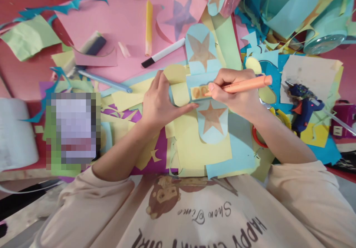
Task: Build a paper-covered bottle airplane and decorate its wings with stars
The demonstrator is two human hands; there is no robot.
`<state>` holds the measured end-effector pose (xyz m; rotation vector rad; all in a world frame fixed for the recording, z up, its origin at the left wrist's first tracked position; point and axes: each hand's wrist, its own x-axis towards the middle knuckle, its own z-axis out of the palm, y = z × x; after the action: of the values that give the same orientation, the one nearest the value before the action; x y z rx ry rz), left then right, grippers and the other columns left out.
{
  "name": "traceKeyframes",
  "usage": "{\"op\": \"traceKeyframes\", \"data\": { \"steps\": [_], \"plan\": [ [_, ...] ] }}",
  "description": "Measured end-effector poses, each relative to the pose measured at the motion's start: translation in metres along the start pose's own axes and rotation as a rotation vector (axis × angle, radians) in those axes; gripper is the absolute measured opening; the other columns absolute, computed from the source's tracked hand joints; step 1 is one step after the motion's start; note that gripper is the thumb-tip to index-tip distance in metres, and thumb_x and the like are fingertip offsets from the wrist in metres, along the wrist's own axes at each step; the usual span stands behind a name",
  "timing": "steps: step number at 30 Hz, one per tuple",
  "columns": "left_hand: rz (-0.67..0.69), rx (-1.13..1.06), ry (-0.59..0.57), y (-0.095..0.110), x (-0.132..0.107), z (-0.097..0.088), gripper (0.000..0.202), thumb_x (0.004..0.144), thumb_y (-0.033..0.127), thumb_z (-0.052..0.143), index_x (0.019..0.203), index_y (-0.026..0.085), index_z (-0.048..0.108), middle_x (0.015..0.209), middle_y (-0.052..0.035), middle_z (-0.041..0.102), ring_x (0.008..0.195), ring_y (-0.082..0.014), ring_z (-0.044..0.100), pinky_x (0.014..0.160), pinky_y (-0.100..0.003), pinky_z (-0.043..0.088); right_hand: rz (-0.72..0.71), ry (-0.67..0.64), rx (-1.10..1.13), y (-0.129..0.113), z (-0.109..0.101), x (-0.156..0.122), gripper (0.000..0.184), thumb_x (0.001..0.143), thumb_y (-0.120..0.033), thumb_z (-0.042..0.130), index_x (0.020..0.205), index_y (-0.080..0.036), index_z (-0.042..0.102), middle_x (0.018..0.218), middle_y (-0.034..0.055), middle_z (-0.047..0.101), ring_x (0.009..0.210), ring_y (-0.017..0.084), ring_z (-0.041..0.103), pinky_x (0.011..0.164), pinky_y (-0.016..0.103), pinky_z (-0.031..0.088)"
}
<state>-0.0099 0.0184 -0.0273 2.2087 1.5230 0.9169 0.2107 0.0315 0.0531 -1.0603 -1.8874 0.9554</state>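
My right hand (236, 98) is closed round an orange marker (244, 85), whose tip touches a small yellow paper strip (198, 91) with orange circles drawn on it. My left hand (160, 103) lies on the yellow paper pieces (179, 92) beside the strip, fingers pressed down on them and holding them in place. Below the strip lies a light blue rounded card with an orange star (213, 120). A second such star card (200, 51) lies just above.
A black-tipped white marker (162, 53), a yellow paper roll (149, 27) and a pink sheet (122, 18) lie further back. A blue glue gun (303, 105) sits at the right, red-handled scissors (257, 136) under my right forearm. Coloured paper scraps cover the table.
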Motion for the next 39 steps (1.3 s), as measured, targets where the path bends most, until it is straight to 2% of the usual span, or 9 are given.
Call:
{"op": "traceKeyframes", "data": {
  "steps": [3,7,12,20,23,27,34,39],
  "plan": [
    [-0.002,-0.015,-0.004,0.0003,0.0002,-0.0002,0.086,0.062,0.083,0.063,0.122,0.026,0.04,0.111,-0.009,0.054,0.109,-0.0325,0.058,0.091,-0.046,0.048,0.006,-0.013,-0.001,0.0,-0.0014,0.0007,0.038,0.081,-0.016,0.061,0.053,-0.021,0.035,0.049,-0.0037,0.042,0.047,0.008,0.037,0.043,0.028,0.026],
    [0.007,-0.025,0.004,0.0006,0.0004,-0.0005,0.085,0.063,0.083,0.063,0.122,0.026,0.041,0.111,-0.0094,0.054,0.107,-0.0325,0.059,0.09,-0.047,0.049,0.025,-0.032,0.0,0.0014,-0.0028,0.0015,0.041,0.082,-0.024,0.065,0.054,-0.022,0.036,0.049,-0.0034,0.043,0.047,0.009,0.039,0.043,0.029,0.03],
    [0.023,-0.007,0.013,0.0,0.0003,0.0004,0.085,0.062,0.082,0.065,0.121,0.026,0.042,0.108,-0.0084,0.055,0.107,-0.0321,0.059,0.091,-0.047,0.05,0.065,0.049,0.024,0.0012,-0.0013,0.0005,0.038,0.084,-0.026,0.064,0.055,-0.023,0.039,0.052,-0.0026,0.048,0.05,0.011,0.046,0.045,0.03,0.034],
    [0.0,0.003,-0.003,-0.0002,-0.0002,0.0002,0.087,0.061,0.082,0.066,0.123,0.026,0.041,0.11,-0.0084,0.054,0.109,-0.0328,0.058,0.092,-0.048,0.049,0.073,0.094,0.002,0.0003,0.0014,-0.0001,0.048,0.087,-0.052,0.061,0.055,-0.023,0.039,0.05,-0.0026,0.048,0.047,0.01,0.042,0.044,0.031,0.033],
    [-0.005,0.001,-0.008,0.0004,-0.0001,-0.0002,0.086,0.062,0.083,0.064,0.123,0.026,0.041,0.11,-0.0086,0.054,0.109,-0.0327,0.058,0.093,-0.048,0.048,0.058,0.084,-0.012,-0.0006,0.0014,0.0,0.051,0.086,-0.057,0.059,0.055,-0.022,0.038,0.051,-0.002,0.048,0.047,0.01,0.041,0.045,0.031,0.034],
    [0.005,0.013,0.006,0.0009,0.0,0.0004,0.086,0.062,0.084,0.062,0.122,0.026,0.041,0.112,-0.0087,0.055,0.108,-0.0318,0.059,0.093,-0.047,0.049,0.047,0.042,0.01,-0.0006,0.0005,0.0002,0.048,0.087,-0.053,0.06,0.056,-0.022,0.039,0.053,-0.0018,0.048,0.049,0.011,0.044,0.046,0.031,0.035],
    [-0.008,0.009,0.011,0.0007,0.0005,0.0001,0.089,0.057,0.085,0.066,0.121,0.026,0.043,0.112,-0.0099,0.057,0.107,-0.033,0.06,0.09,-0.048,0.051,0.051,-0.002,-0.035,0.0022,-0.0019,0.0009,0.044,0.082,-0.039,0.066,0.053,-0.023,0.038,0.049,-0.0022,0.043,0.048,0.011,0.036,0.043,0.03,0.03],
    [-0.031,-0.009,0.006,0.0019,0.0006,-0.0011,0.089,0.056,0.085,0.066,0.12,0.028,0.044,0.111,-0.0094,0.057,0.107,-0.0331,0.06,0.089,-0.048,0.051,0.067,-0.006,-0.047,0.0003,-0.0012,0.0005,0.039,0.081,-0.028,0.062,0.052,-0.023,0.036,0.049,-0.0025,0.043,0.048,0.01,0.038,0.042,0.029,0.028]
  ]
}}
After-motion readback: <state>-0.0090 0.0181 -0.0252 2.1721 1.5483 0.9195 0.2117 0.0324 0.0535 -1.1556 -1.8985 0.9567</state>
